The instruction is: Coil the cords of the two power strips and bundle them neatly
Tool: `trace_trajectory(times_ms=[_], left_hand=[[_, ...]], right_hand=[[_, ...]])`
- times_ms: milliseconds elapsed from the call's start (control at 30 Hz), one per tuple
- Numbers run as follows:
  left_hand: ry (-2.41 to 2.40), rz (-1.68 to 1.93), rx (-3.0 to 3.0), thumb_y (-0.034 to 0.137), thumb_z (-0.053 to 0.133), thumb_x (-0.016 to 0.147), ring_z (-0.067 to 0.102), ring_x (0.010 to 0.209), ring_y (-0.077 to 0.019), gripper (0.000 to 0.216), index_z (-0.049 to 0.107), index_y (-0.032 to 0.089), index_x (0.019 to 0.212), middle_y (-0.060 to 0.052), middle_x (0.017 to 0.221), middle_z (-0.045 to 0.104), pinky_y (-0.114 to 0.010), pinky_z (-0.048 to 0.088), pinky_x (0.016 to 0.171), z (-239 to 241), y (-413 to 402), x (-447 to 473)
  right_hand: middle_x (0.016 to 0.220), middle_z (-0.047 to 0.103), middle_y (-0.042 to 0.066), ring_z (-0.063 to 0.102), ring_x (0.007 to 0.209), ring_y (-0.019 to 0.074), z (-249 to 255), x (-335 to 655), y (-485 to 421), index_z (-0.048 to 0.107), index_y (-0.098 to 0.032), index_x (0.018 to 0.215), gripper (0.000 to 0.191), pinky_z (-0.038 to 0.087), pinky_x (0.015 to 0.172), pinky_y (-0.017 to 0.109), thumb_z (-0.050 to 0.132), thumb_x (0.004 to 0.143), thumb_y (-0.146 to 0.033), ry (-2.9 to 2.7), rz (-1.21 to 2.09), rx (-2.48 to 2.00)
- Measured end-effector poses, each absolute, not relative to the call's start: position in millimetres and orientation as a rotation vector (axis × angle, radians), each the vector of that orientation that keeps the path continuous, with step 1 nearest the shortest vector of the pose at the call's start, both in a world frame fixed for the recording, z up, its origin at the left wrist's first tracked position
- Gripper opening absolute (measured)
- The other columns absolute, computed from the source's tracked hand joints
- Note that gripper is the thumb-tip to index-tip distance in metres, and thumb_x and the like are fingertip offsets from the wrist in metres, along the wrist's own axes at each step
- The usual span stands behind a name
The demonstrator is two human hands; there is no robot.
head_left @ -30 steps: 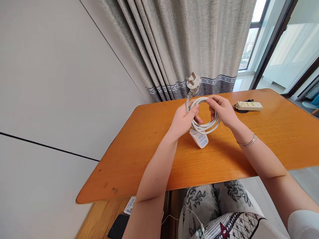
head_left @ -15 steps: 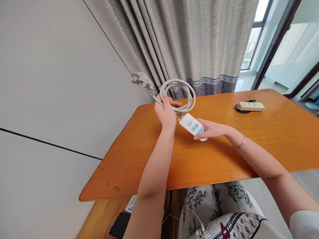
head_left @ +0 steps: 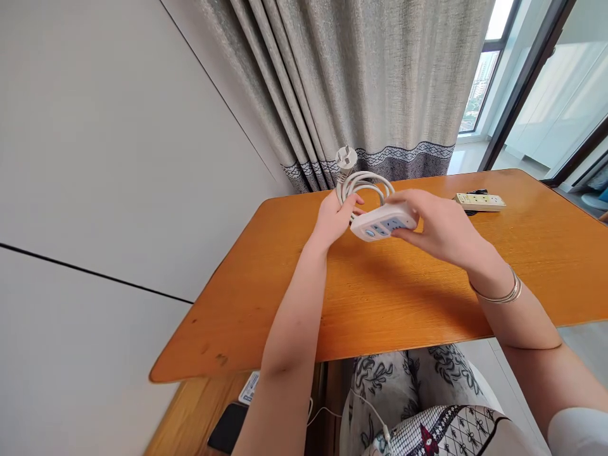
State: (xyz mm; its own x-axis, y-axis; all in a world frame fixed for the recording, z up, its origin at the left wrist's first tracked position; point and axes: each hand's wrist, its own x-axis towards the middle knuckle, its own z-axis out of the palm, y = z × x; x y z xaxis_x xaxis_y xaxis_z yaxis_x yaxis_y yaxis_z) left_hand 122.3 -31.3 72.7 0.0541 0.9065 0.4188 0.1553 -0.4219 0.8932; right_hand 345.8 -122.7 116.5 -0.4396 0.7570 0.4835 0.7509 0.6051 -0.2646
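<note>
The left hand [head_left: 336, 216] is closed around a coiled white cord [head_left: 363, 182], gripping the loops where they bunch together, with the three-pin plug [head_left: 346, 157] sticking up from the top of the coil in front of the grey curtain [head_left: 380, 82]. The right hand [head_left: 439, 228] pinches the white socket block [head_left: 382, 223] by its far end, fingers on top and thumb beneath, so the block sits roughly level with its blue-marked outlets facing up. Both hands hold the power strip in the air just above the orange tabletop [head_left: 403, 297] — nothing of it rests on the wood.

To handle this well, it looks wise to keep the left grip firm on all the loops at once, since a loose strand would let the coil spring open. The short run of cord between block and coil seems tight, so the block should stay close to the coil rather than be pulled away from it. The plug's prongs point up and away from the fingers — best kept so.

A second power strip [head_left: 479, 202] lies flat near the far right edge, on top of a dark cable, well apart from the hands
</note>
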Motion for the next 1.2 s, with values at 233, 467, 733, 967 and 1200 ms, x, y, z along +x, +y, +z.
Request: trace_trajectory(times_ms=[233,467,733,967,1200], left_hand=[[0.724,1.269,1.573,0.05,0.08,0.08,0.073,0.096,-0.022,0.035,0.073,0.018,0.093,-0.007,0.089,0.077,-0.03,0.058,0.083,72.1,-43.4,146.1],[0.777,1.226,1.482,0.062,0.08,0.074,0.072,0.091,-0.0224,0.053,0.076,0.016,0.098,-0.008,0.096,0.079,-0.03,0.056,0.081,62.4,-37.4,147.1],[0.886,1.076,1.328,0.071,0.059,0.086,0.074,0.091,-0.0253,0.061,0.078,0.016,0.103,-0.009,0.097,0.08,-0.031,0.056,0.076,54.4,-32.8,148.4],[0.894,0.946,1.272,0.086,0.033,0.088,0.075,0.09,-0.0278,0.087,0.077,0.016,0.112,-0.012,0.093,0.079,-0.032,0.057,0.07,65.5,-41.7,147.0],[1.111,1.03,1.24,0.08,0.057,0.083,0.072,0.073,-0.0253,0.068,0.076,0.015,0.09,-0.009,0.067,0.072,-0.034,0.056,0.066,47.9,-36.8,160.2]], right_hand=[[0.144,0.055,0.014,0.058,0.125,0.0265,96.0,349.8,-68.5,0.021,-0.025,0.161,0.063,0.052,0.1,0.043,0.042,0.104,-0.039,-1.85,0.353,-1.106],[0.15,0.045,0.008,0.053,0.131,0.0263,72.3,348.0,-50.6,0.007,-0.038,0.161,0.088,0.056,0.103,0.048,0.062,0.093,-0.052,-1.672,1.098,-0.864],[0.119,0.062,0.003,0.064,0.11,0.0223,61.7,355.0,-37.5,0.039,-0.032,0.132,0.064,0.063,0.088,0.04,0.078,0.081,-0.04,-1.483,1.4,-0.754],[0.116,0.06,0.003,0.064,0.109,0.0218,62.7,356.8,-40.1,0.038,-0.03,0.13,0.064,0.063,0.086,0.038,0.078,0.08,-0.035,-1.511,1.429,-0.798],[0.12,0.058,0.004,0.056,0.122,0.0245,63.7,361.1,-42.0,0.045,-0.028,0.132,0.058,0.057,0.102,0.043,0.075,0.082,-0.035,-1.704,1.326,-0.787]])
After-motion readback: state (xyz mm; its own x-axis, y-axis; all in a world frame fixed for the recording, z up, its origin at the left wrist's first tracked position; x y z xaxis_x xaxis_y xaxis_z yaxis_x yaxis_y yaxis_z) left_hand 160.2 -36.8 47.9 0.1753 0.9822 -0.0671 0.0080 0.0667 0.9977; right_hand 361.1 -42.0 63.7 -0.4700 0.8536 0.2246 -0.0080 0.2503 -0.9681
